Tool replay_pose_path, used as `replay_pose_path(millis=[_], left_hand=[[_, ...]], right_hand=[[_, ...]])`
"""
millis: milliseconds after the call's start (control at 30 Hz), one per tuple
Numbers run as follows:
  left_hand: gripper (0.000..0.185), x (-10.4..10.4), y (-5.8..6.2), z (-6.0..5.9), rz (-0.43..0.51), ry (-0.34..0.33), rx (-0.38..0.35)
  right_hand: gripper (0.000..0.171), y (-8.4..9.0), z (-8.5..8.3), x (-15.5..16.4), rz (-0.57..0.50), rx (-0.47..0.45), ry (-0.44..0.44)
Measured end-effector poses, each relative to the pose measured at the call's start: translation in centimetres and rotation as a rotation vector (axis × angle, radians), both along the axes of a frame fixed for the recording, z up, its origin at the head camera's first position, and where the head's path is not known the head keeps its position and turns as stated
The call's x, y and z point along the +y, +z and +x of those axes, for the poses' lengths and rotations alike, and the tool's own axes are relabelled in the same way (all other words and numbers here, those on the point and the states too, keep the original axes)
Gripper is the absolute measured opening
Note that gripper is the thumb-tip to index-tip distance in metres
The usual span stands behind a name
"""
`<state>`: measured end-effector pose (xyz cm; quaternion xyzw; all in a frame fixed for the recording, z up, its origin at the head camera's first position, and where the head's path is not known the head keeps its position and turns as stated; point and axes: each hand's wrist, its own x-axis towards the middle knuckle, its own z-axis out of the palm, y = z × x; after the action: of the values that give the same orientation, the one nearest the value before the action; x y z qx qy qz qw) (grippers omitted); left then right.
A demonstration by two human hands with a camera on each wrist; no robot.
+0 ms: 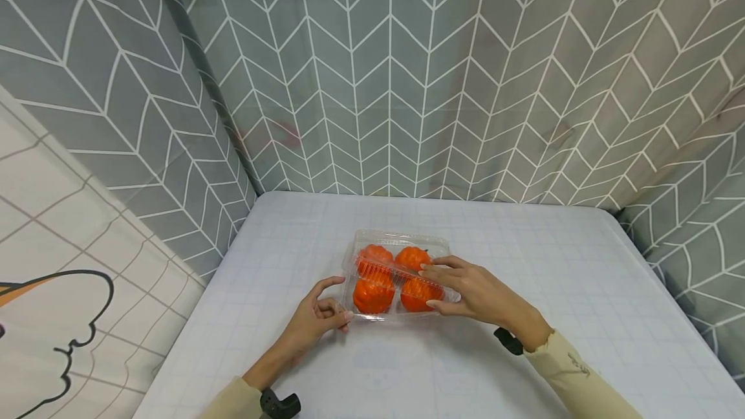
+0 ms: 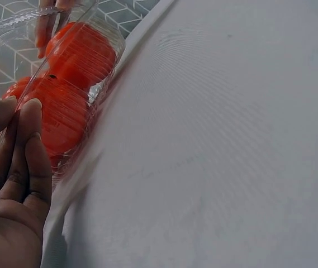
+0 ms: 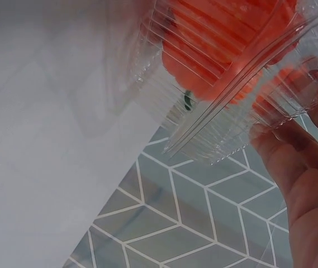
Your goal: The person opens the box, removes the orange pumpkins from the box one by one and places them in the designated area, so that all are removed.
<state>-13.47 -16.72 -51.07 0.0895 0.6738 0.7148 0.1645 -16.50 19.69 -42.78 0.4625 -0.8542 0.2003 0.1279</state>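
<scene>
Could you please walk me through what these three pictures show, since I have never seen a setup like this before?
There is no machine here: a person works with two bare hands, wearing three cameras. The wide picture comes from the head, looking down at a white table. The other two come from each wrist, very close up. On the table lies a clear plastic box holding four orange fruits. The left hand touches the box's near left corner. The right hand lies across the lid, fingers on top and thumb at the front edge. Patterned curtains hang behind.

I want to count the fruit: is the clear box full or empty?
Full: the clear box holds four orange fruits, one in each quarter, seen through the plastic in the head view.
</scene>
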Motion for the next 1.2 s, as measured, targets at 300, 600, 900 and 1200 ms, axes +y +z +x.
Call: replay_pose_path(millis=[300,600,900,1200], left_hand=[[0.078,0.2,-0.1,0.1,-0.01,0.002,0.007],[0.076,0.3,0.3,0.2,0.007,0.003,0.018],[0.073,0.3,0.0,0.4,0.018,-0.003,0.024],[0.073,0.4,0.2,0.4,-0.019,-0.007,0.039]], right_hand=[[0.051,0.2,0.1,0.0,0.016,-0.022,-0.021],[0.048,1.9,-0.4,1.1,-0.04,-0.08,-0.06],[0.052,2.1,-0.6,1.4,-0.092,-0.062,-0.007],[0.053,2.6,-1.2,1.7,-0.152,0.107,-0.04]])
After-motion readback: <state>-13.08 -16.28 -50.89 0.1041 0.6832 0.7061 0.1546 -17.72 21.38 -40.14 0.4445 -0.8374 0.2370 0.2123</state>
